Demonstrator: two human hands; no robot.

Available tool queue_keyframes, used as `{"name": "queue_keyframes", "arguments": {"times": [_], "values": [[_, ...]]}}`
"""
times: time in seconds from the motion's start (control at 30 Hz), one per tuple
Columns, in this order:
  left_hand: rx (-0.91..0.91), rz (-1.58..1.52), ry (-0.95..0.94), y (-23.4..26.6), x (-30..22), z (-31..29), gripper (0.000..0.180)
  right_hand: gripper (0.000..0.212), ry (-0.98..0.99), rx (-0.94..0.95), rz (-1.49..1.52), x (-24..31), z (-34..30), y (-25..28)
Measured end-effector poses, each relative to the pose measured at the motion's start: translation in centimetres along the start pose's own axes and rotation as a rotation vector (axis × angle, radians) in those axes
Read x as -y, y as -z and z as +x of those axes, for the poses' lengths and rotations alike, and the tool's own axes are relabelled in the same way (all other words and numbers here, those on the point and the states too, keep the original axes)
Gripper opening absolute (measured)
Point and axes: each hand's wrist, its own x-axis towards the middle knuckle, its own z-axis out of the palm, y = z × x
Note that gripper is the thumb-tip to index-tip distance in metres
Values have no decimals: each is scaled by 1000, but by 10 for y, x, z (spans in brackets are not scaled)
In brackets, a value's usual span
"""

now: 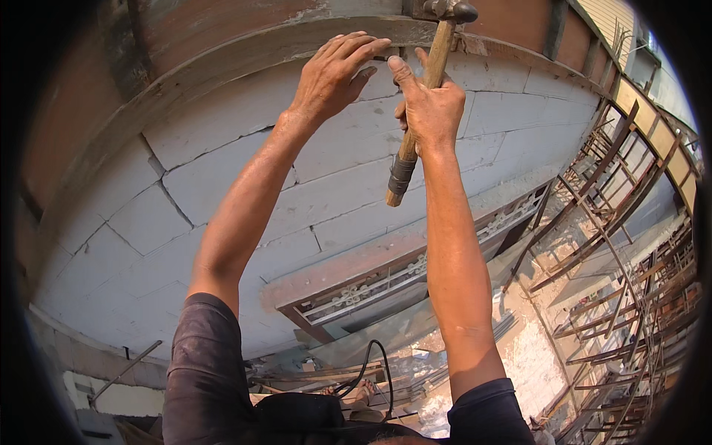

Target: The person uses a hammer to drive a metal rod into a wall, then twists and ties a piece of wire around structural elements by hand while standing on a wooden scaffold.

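Note:
Both my arms reach up in front of a wall of pale blocks (348, 156). My right hand (436, 111) is wrapped around the wooden handle (439, 53) of a hammer, its thumb pointing up. The dark metal hammer head (451, 10) is at the top edge of the view, and black tape (402, 175) binds the handle's lower end. To its left, my left hand (334, 74) is raised with fingers stretched and thumb apart, close to the beam above the blocks. A small dark piece (382, 58) shows between the two hands; I cannot tell what it is.
A long grey beam (230, 63) runs along the top of the blocks, with reddish boards above. Below is a framed opening with a patterned grille (356, 297). Wooden scaffolding poles (623, 274) crowd the right. Far down, planks (363, 374) and a black cable (389, 371) lie near my feet.

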Motion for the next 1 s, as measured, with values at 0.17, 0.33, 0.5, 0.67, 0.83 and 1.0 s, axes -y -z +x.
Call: {"name": "queue_keyframes", "arguments": {"times": [0.17,0.33,0.5,0.67,0.83,1.0], "values": [[-283,630,-34,121,83,8,40,35,-47,15,15,8,25,-28],[-224,761,69,138,127,-13,31,24,36,114,-303,21,43,-32],[-145,873,40,137,131,-18,30,32,242,213,-665,28,63,-15],[-146,866,29,132,128,-26,31,31,264,223,-740,53,50,7],[-197,888,-31,141,137,-21,31,29,221,255,-602,70,34,21],[-162,884,15,132,131,-20,31,30,286,263,-797,68,32,24]]}}
